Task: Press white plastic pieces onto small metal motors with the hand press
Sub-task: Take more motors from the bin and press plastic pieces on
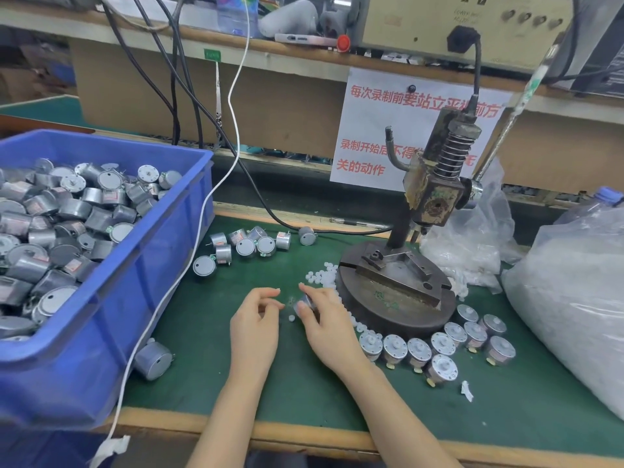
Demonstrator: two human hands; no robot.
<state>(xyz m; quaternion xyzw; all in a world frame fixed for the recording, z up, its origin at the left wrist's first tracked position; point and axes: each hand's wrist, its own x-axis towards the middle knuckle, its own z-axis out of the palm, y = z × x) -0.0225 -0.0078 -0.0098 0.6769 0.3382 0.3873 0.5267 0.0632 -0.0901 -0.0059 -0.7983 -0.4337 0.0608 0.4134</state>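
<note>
A workbench covered with a green mat, edged in bare wood, stands below a cluttered wooden shelf that carries a beige metal equipment box. Black cables and one white cord trail down across the bench. A paper sign with red characters hangs behind.

At the left sits a blue plastic crate, heaped with small metal motors: short, dull silver cylinders. More loose motors lie on the mat just beside it.

At centre right stands the hand press, worn and rusty, with a coiled spring, a long lever, and a heavy round iron base. Small white plastic pieces are scattered against the base's left edge. An arc of upright motors with white tops curves round its front. Crinkled clear plastic bags fill the right side.

Both bare hands hover close together over the mat, left of the press. The right hand curls its fingers round one motor, gripping it. The left hand has its fingers bent, thumb near forefinger; whether it pinches anything is too blurred to tell. One white piece lies on the mat between the hands.
</note>
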